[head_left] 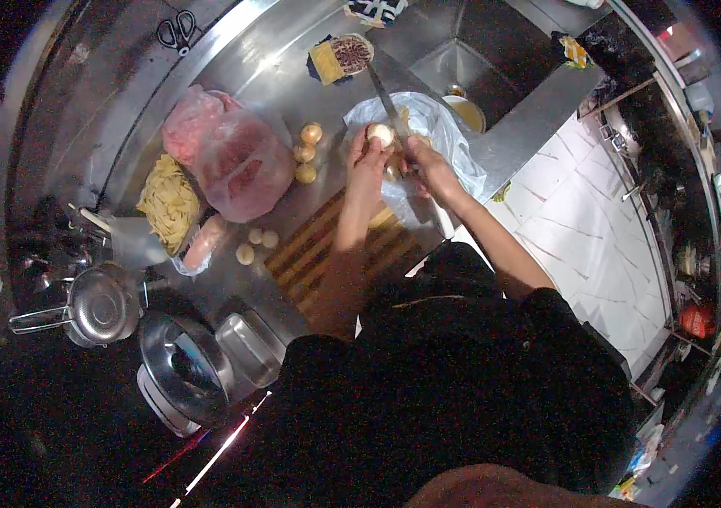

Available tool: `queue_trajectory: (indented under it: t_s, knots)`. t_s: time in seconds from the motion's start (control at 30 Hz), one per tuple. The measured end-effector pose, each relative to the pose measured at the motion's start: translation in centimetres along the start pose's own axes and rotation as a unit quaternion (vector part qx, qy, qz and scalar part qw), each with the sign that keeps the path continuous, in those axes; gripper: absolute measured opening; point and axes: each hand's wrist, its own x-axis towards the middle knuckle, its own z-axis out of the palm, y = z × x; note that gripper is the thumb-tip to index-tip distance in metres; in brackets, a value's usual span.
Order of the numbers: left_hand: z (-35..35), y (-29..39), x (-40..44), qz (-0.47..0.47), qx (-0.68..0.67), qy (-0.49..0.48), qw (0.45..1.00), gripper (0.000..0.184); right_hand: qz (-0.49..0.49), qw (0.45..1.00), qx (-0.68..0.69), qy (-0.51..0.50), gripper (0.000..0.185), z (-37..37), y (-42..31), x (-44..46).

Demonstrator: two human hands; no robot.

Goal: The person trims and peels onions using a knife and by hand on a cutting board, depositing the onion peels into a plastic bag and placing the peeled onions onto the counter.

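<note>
My left hand point(366, 165) grips a whitish, partly peeled onion point(381, 134) over a white plastic bag point(459, 151). Just to its right, my right hand point(430, 169) is closed around a knife point(384, 95), whose blade points away from me past the onion. Brownish bits of onion skin point(392, 172) show on the bag below my hands. To the left, several brown-skinned onions point(304, 153) lie in a short row on the steel counter. Pale peeled onions point(245, 254) sit closer to me.
A striped wooden cutting board point(314, 262) lies under my left forearm. Left of it are a pinkish plastic bag point(246, 173), a pile of pale yellow slices point(168, 203), a strainer point(102, 309) and metal bowls point(187, 364). A sink point(458, 63) is at the back right.
</note>
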Motion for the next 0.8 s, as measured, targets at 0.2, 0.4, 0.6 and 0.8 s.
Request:
queue_trajectory:
  t_s: [0.2,0.4,0.6,0.8]
  knots:
    - [-0.9,0.2,0.2,-0.036,-0.057,-0.011,0.998,0.031,-0.001,1.0,0.013,-0.025,0.042,0.7,-1.4,-1.2]
    - [-0.3,0.4,-0.1,-0.023,-0.023,0.027,0.999,0.032,-0.026,0.999,0.035,-0.027,0.042,1.3,-1.4,-1.2]
    - [0.0,-0.9,0.1,0.075,0.113,0.046,0.99,0.032,-0.1,0.993,-0.054,0.027,0.048,1.6,-0.8,-1.0]
    - [0.8,-1.1,-0.4,0.091,0.095,0.075,0.989,0.035,-0.079,0.99,-0.101,0.064,0.051,1.4,-0.4,-0.6]
